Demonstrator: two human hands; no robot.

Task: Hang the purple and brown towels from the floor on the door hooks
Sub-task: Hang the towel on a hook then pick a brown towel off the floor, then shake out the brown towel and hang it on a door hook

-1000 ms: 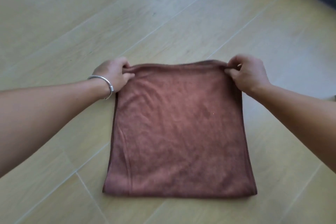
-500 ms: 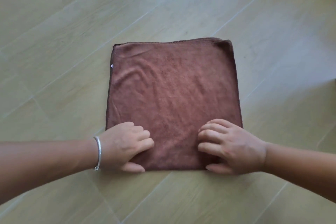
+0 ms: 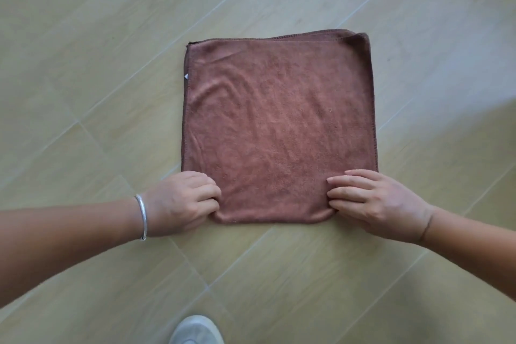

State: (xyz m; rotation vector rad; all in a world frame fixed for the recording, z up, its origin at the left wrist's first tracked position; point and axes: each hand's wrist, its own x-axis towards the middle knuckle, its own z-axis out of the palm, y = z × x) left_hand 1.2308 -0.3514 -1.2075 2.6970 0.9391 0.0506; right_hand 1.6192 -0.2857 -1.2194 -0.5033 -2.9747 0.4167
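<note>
Left hand (image 3: 183, 201) sits at the near-left corner of the brown towel (image 3: 279, 126), fingers curled and pinching the folded edge there; silver bangle (image 3: 141, 216) on that wrist. Towel lies flat on the wood-look floor (image 3: 83, 64), folded into a rough square, layered edges showing along the far side, small white tag (image 3: 186, 76) poking out on its left edge, a few soft wrinkles in the left half. Right hand (image 3: 377, 202) is at the near-right corner, fingers extended on top of the cloth, thumb tucked under the edge, so gripping that corner. Both forearms come in from the lower frame edges. Toe of a light grey shoe (image 3: 196, 329) at bottom centre, well apart from the towel.
</note>
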